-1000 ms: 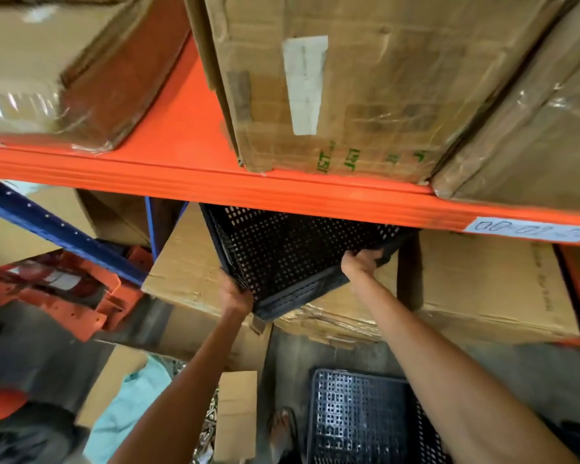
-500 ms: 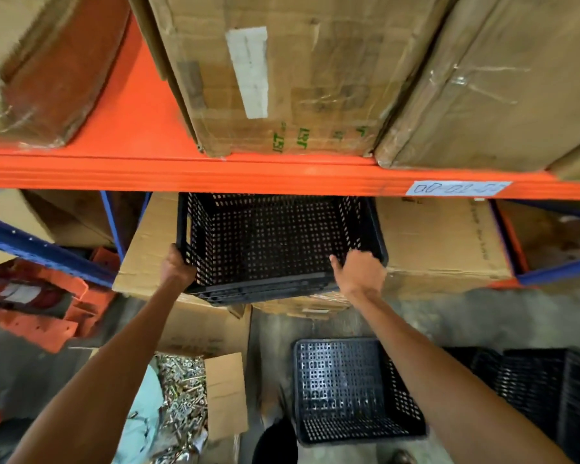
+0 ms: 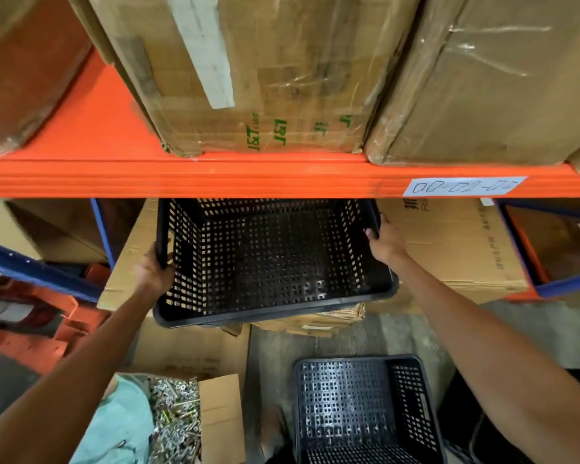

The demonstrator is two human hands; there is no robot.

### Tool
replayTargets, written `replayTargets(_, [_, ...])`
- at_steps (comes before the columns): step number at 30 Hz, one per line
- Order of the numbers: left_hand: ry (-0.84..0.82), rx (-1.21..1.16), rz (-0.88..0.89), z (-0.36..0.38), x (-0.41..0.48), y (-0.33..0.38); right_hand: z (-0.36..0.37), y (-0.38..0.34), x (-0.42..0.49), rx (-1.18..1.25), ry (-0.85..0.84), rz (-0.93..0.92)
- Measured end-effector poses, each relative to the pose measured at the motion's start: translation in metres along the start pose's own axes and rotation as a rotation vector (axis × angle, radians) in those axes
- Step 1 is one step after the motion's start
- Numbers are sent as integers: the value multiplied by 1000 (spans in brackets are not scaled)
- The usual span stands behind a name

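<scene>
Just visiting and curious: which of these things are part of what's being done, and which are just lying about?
In use: held crate, gripped by left hand and right hand.
Lying about: floor crate, box of screws, shelf cartons, shelf label.

Orange shelf beam (image 3: 215, 179) across mid-frame, white handwritten label (image 3: 462, 186) at its right; above it, taped left carton (image 3: 24, 72) at upper left, green-printed carton (image 3: 265, 78) at upper centre, right carton (image 3: 482, 78) at upper right. Below the beam: lower left carton (image 3: 128, 236), lower right carton (image 3: 456, 249), blue rack strut (image 3: 31, 266) at far left. Bottom of frame: floor crate (image 3: 362, 406), black and perforated, at lower centre; open box of loose screws and bolts (image 3: 220, 416) at lower left, pale green cloth (image 3: 128, 420) just beside it
</scene>
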State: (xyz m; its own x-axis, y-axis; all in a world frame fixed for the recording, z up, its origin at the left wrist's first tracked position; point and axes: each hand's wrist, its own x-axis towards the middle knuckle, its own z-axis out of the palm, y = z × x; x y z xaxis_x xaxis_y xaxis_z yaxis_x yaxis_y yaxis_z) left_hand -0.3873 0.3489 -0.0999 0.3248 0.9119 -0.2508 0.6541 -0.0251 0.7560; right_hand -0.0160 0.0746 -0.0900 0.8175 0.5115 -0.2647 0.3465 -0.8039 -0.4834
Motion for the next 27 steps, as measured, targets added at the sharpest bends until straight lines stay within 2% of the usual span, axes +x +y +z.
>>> replayTargets(5, [75,108,97,-27,-103,13,-31,51,-90,34,77,-36])
replayTargets(9, [45,127,12,-22,-216,-2,-56,120,-190,21,124,-42])
replayTargets(12, [103,249,-50,-1,-296,-26,-60,184,-252,67,59,2])
replayTargets(14, [78,218,-77,22,-348,-46,-59,232,-287,58,7,37])
replayTargets(19, [-4,291,-194,93,-441,-95,-42,339,-352,-12,21,81])
replayTargets(23, [-83,290,-272,149,-478,-134,-9,404,-366,-68,-44,131])
replayTargets(27, [-151,269,-278,225,-472,-187,57,467,-341,-74,-72,155])
